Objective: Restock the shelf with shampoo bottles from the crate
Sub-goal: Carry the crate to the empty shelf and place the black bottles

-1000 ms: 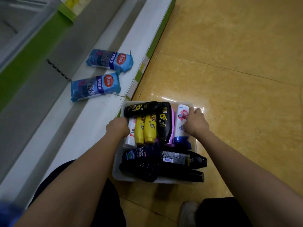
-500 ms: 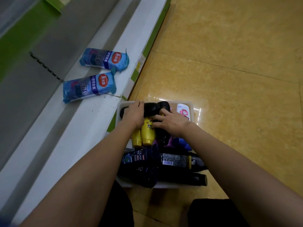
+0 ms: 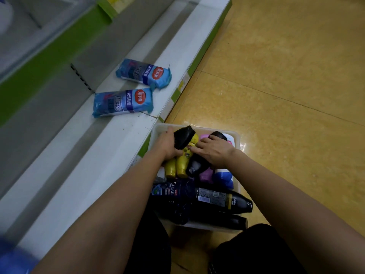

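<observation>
I have a black bottle (image 3: 184, 137) in my left hand (image 3: 167, 143), fingers curled round its body, its far end tipped up above the others in the crate (image 3: 236, 139). My right hand (image 3: 215, 150) is wrapped over a second black bottle (image 3: 197, 165) just beside it, with the yellow bottles (image 3: 180, 165) lying between and under my two grips. So I judge this to be the picking step: two bottles taken hold of, neither yet clear of the pile.

Nearer my body, the big dark bottles (image 3: 207, 196) lie across the crate; a pink one (image 3: 206, 176) and a blue-capped one (image 3: 223, 177) sit under my right wrist.

The shelf (image 3: 110, 153) runs along beyond my left hand, its white ledge bare next to the crate, two blue packets (image 3: 123, 102) farther along it. Next, I think, I must lift both bottles free without dragging the yellow ones, then swing left and stand them on that ledge.
</observation>
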The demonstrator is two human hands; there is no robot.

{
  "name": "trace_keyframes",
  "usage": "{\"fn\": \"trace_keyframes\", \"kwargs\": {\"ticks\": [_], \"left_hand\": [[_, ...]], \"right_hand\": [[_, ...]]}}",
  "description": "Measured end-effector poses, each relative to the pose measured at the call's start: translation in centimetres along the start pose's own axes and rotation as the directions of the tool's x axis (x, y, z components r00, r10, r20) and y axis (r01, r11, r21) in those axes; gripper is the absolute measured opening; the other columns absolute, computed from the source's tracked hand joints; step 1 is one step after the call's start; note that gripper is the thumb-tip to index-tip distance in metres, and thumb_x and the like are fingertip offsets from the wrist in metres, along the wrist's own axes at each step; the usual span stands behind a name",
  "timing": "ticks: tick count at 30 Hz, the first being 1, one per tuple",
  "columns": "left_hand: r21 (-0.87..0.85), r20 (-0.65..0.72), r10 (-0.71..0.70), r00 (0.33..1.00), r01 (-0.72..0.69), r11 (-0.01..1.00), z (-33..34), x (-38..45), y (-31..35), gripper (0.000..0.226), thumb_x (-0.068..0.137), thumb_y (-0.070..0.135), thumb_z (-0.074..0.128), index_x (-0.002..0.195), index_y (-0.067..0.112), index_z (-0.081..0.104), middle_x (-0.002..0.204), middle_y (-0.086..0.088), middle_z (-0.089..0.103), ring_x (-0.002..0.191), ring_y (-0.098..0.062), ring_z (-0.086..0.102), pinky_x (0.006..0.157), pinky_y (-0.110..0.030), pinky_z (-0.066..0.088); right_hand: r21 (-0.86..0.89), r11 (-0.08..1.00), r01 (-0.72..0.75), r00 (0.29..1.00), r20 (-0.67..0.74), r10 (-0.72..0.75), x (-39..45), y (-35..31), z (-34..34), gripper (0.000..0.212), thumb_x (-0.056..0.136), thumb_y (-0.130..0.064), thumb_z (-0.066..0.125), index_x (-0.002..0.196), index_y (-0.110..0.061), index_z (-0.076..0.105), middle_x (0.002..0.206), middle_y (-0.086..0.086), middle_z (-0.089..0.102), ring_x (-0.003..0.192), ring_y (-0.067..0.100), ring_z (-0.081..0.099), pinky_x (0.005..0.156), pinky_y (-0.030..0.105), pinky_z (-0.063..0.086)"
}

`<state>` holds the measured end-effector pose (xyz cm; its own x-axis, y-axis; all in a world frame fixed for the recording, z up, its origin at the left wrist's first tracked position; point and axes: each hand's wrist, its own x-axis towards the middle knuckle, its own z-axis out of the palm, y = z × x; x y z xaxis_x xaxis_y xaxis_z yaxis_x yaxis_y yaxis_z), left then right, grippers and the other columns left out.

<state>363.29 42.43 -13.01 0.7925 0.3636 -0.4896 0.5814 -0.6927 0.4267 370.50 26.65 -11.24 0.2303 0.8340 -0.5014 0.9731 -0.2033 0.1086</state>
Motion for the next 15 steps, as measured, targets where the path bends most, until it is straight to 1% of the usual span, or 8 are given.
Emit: {"fn": "trace_keyframes", "kwargs": {"ticks": [2, 4, 6, 9, 13, 15], "left_hand": [[-0.085, -0.093, -0.037, 0.995, 0.029, 0.996, -1.7, -0.8, 0.1, 0.083, 0.075, 0.024, 0.076, 0.137, 0.002, 0.025, 0.13, -0.02, 0.051, 0.118, -0.035, 0.052, 0.093, -0.04, 0.044], [-0.142, -0.192, -0.064, 0.979, 0.037, 0.989, -4.0, -2.0, 0.7, 0.075, 0.076, 0.026, 0.076, 0.13, 0.001, 0.03, 0.13, -0.021, 0.05, 0.12, -0.036, 0.05, 0.091, -0.039, 0.044], [-0.194, -0.253, -0.091, 0.963, 0.042, 0.98, -6.6, -3.3, 1.4, 0.07, 0.078, 0.027, 0.074, 0.127, 0.002, 0.033, 0.131, -0.021, 0.05, 0.12, -0.036, 0.05, 0.09, -0.038, 0.044], [-0.278, -0.292, -0.131, 0.948, 0.047, 0.96, -11.2, -6.3, 2.8, 0.078, 0.078, 0.029, 0.073, 0.138, 0.004, 0.029, 0.132, -0.018, 0.051, 0.121, -0.034, 0.051, 0.093, -0.038, 0.043], [-0.32, -0.328, -0.163, 0.93, 0.053, 0.946, -17.0, -11.1, 4.9, 0.068, 0.075, 0.033, 0.076, 0.127, 0.007, 0.041, 0.125, -0.013, 0.057, 0.116, -0.031, 0.054, 0.079, -0.027, 0.037], [-0.337, -0.337, -0.176, 0.925, 0.056, 0.94, -19.6, -13.7, 6.4, 0.068, 0.073, 0.035, 0.078, 0.125, 0.008, 0.043, 0.124, -0.012, 0.058, 0.115, -0.03, 0.055, 0.079, -0.027, 0.037]], "right_hand": [[0.112, 0.993, -0.039, 0.999, -0.006, 0.04, 0.1, 0.2, -1.2, 0.073, 0.082, -0.027, 0.066, 0.141, -0.015, 0.024, 0.134, 0.008, 0.044, 0.125, 0.028, 0.043, 0.1, 0.04, 0.039], [0.257, 0.964, -0.064, 0.995, -0.052, 0.08, -0.3, 0.4, -3.2, 0.073, 0.079, -0.024, 0.07, 0.136, -0.011, 0.027, 0.131, 0.009, 0.044, 0.12, 0.029, 0.045, 0.095, 0.039, 0.043], [0.374, 0.925, -0.06, 0.986, -0.123, 0.113, -1.0, 0.4, -5.8, 0.071, 0.078, -0.021, 0.07, 0.135, -0.01, 0.03, 0.13, 0.009, 0.043, 0.117, 0.03, 0.046, 0.091, 0.037, 0.041], [0.514, 0.856, -0.051, 0.968, -0.186, 0.169, -2.7, 0.5, -11.0, 0.069, 0.074, -0.017, 0.073, 0.132, -0.01, 0.035, 0.128, 0.01, 0.045, 0.111, 0.031, 0.048, 0.083, 0.035, 0.039], [0.689, 0.724, -0.016, 0.942, -0.233, 0.242, -5.7, 0.6, -18.8, 0.065, 0.071, -0.014, 0.075, 0.125, -0.006, 0.04, 0.125, 0.013, 0.05, 0.108, 0.032, 0.053, 0.079, 0.033, 0.041], [0.743, 0.669, -0.017, 0.926, -0.24, 0.29, -7.6, 0.7, -22.4, 0.064, 0.072, -0.016, 0.075, 0.124, -0.006, 0.04, 0.123, 0.014, 0.053, 0.107, 0.032, 0.055, 0.076, 0.028, 0.038]]}}
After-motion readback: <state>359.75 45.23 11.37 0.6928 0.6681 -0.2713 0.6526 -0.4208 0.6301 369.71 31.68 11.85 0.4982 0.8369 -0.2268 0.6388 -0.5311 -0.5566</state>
